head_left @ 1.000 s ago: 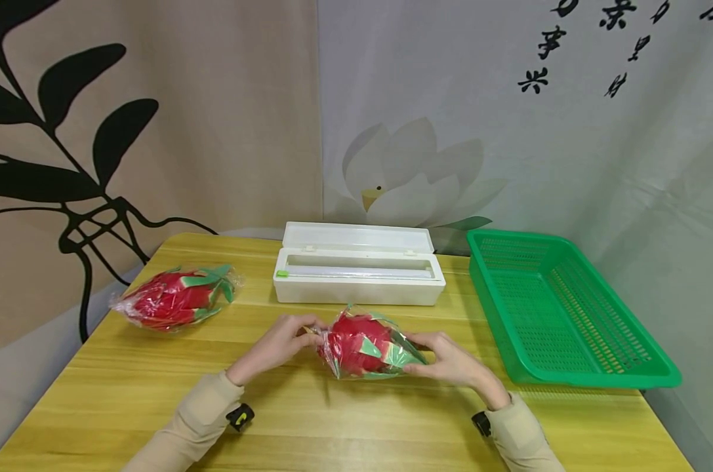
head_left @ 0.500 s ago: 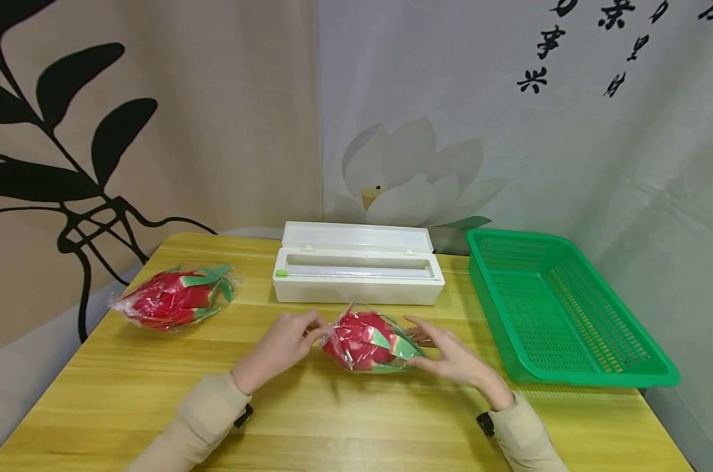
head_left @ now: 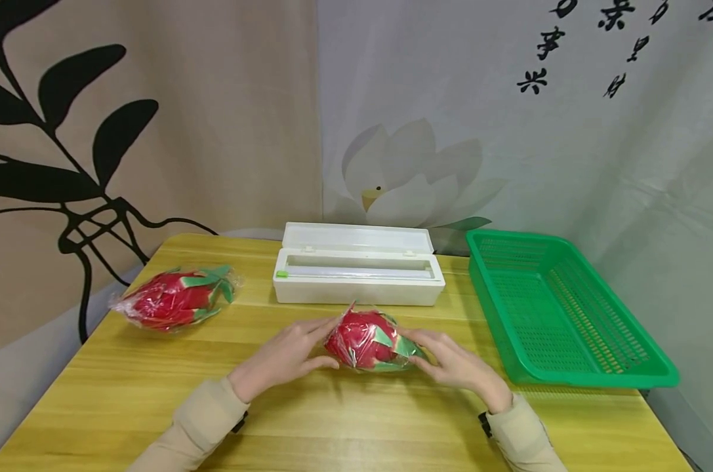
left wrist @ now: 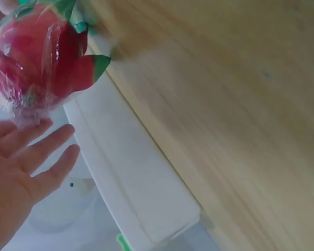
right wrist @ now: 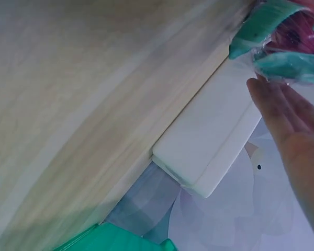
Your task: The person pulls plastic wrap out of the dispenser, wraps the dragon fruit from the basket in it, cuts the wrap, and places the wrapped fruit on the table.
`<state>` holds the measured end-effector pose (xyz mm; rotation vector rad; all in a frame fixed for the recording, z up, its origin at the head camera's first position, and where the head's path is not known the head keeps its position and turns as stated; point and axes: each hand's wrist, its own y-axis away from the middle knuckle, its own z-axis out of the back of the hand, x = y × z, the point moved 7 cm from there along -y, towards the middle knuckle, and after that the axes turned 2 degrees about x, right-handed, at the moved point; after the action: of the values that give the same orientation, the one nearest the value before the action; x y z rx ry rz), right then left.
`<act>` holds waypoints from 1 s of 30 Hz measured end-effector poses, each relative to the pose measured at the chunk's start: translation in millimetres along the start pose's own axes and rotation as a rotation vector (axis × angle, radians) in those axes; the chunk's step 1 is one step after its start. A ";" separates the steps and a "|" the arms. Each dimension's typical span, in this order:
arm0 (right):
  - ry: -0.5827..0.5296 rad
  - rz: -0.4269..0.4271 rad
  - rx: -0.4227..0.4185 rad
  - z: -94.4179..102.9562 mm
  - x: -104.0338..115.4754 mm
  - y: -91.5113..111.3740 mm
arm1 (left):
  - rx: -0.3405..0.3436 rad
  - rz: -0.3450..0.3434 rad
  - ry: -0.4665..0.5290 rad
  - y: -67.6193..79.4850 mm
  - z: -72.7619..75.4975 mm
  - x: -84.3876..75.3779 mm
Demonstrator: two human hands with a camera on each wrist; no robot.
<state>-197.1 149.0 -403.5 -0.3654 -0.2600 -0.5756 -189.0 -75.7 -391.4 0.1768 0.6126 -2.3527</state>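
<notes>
A red dragon fruit (head_left: 365,341) with green scale tips, wrapped in clear plastic film, is between my two hands near the middle of the table. My left hand (head_left: 294,354) is at its left end, fingers extended and thumb apart. In the left wrist view those fingers (left wrist: 39,149) spread right at the gathered film end. My right hand (head_left: 453,360) holds the green-tipped end between thumb and fingers. In the right wrist view, its fingers (right wrist: 277,104) reach along the film beside the green scales (right wrist: 290,65).
Another film-wrapped dragon fruit (head_left: 176,298) lies at the table's left. Behind my hands stands a white wrap box (head_left: 359,293), its lid raised, a film roll (head_left: 359,271) inside. A green plastic basket (head_left: 592,377) stands at the right edge. A printed curtain (head_left: 262,131) hangs behind.
My left hand has let go of the film end it was pinching and straightened its fingers along the fruit. The fruit has turned slightly and shifted a little; my right hand stays at its green end.
</notes>
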 end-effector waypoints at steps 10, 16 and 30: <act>0.032 0.014 0.003 0.3 5.0 -5.8 | -0.014 -0.015 -0.147 -0.4 -4.4 -8.5; 0.028 0.056 -0.031 1.1 7.3 -10.2 | -0.055 -0.002 -0.137 0.1 -3.4 -8.9; -0.099 -0.228 0.064 -2.6 -11.0 -21.2 | -0.148 0.139 -0.089 -3.6 0.9 4.6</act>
<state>-217.7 136.7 -404.0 -0.3046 -0.4182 -0.7723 -194.9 -76.5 -390.5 0.0461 0.7044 -2.1599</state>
